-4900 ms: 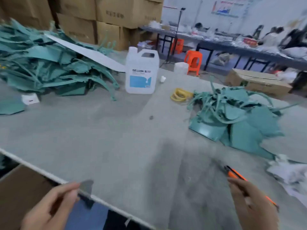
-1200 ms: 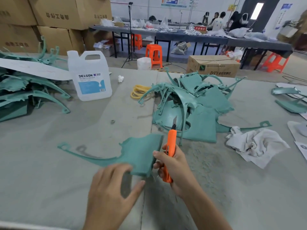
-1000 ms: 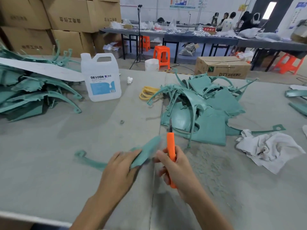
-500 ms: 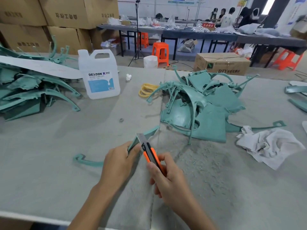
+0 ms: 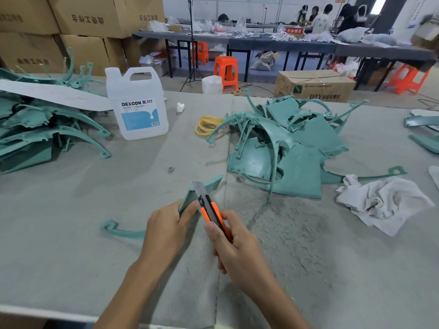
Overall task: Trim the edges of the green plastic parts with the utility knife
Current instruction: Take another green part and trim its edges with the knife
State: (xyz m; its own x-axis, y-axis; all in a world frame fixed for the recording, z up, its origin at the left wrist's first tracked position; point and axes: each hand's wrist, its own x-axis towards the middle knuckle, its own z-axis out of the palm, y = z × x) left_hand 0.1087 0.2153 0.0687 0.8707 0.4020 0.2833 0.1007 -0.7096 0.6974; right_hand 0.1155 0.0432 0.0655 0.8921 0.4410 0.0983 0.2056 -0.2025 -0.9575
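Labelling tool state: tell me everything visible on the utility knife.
The utility knife has an orange plastic-looking body with a black slider strip and a silvery blade pushed out. The right hand grips its handle, blade pointing away and tilted left. The blade lies against the green part that the left hand holds.

I look into a factory workshop, a hall where moulded pieces are finished by hand. The grey worktable (image 5: 71,210) in front of me carries heaps of green plastic parts (image 5: 306,169), and fine shavings (image 5: 285,233) lie on its cover. A white jug (image 5: 137,110) with a printed label stands on it, and a crumpled rag (image 5: 384,203) lies at the right. Behind, brown cartons (image 5: 95,17) are stacked high. Further back I see long dark tables (image 5: 261,42) covered with small goods, orange stools (image 5: 226,70), and several workers (image 5: 320,16) close together.
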